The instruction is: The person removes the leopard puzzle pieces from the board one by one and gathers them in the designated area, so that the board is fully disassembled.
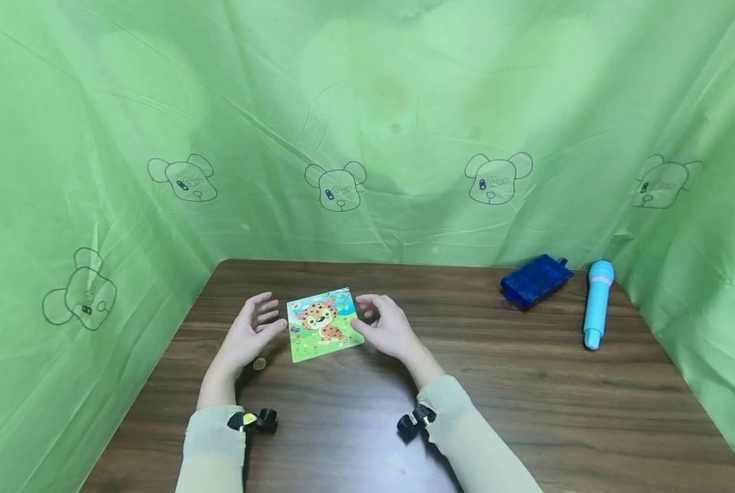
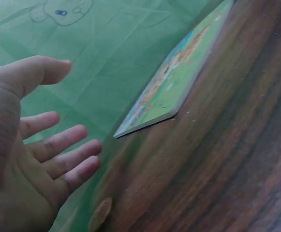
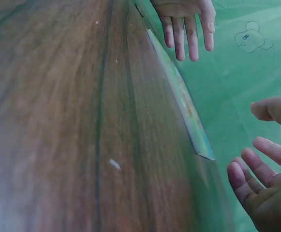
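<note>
A square picture board [image 1: 324, 327] with a cartoon spotted leopard cub on a green and blue ground lies flat on the wooden table. At its left side is my left hand [image 1: 250, 335], fingers spread and slightly bent, holding nothing; the left wrist view shows a gap between that hand [image 2: 38, 154] and the board [image 2: 179, 67]. My right hand [image 1: 389, 327] is at the opposite side, its thumb tip right at the board's right edge in the head view. Loosely bent and holding nothing, the right hand [image 3: 266, 179] appears beside the board's corner in the right wrist view.
A small round brownish disc [image 1: 259, 364] lies by my left wrist. Toward the back right are a dark blue translucent case [image 1: 536, 281] and a light blue toy microphone [image 1: 598, 305]. A green curtain [image 1: 404, 103] with bear-head outlines hangs around the table [image 1: 497, 383].
</note>
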`<state>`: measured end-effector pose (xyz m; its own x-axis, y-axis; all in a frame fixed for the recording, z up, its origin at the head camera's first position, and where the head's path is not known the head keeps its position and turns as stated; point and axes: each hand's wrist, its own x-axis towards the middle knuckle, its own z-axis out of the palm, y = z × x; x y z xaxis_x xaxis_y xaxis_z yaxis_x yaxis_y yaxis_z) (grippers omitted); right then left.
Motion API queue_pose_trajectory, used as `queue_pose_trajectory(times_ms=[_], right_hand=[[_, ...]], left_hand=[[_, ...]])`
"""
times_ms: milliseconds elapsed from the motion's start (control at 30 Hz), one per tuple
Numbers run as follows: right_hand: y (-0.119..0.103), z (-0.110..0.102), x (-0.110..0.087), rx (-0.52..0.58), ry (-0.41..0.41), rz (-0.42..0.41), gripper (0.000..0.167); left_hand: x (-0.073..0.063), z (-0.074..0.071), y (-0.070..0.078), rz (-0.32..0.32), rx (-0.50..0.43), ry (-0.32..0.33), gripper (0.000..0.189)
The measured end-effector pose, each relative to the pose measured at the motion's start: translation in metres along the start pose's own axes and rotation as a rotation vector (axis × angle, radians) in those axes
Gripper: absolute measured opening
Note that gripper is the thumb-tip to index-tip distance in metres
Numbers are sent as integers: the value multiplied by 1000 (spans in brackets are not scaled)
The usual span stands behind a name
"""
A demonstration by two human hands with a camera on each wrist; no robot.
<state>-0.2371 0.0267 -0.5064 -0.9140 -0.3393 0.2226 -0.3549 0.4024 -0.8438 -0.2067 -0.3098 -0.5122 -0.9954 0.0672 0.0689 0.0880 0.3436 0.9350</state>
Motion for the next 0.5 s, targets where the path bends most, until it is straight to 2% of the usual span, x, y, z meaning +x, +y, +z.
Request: queue_pose_trajectory(times_ms=[200, 367, 500], right_hand=[[11, 11, 6, -39, -39, 56, 49], [16, 12, 7, -64, -60, 51, 48], [15, 10, 7, -92, -105, 31, 50]], left_hand=[[3, 8, -2, -30, 171, -53, 90], [5, 14, 2, -42, 379, -111, 98], [6, 19, 6, -62, 518, -101, 97]])
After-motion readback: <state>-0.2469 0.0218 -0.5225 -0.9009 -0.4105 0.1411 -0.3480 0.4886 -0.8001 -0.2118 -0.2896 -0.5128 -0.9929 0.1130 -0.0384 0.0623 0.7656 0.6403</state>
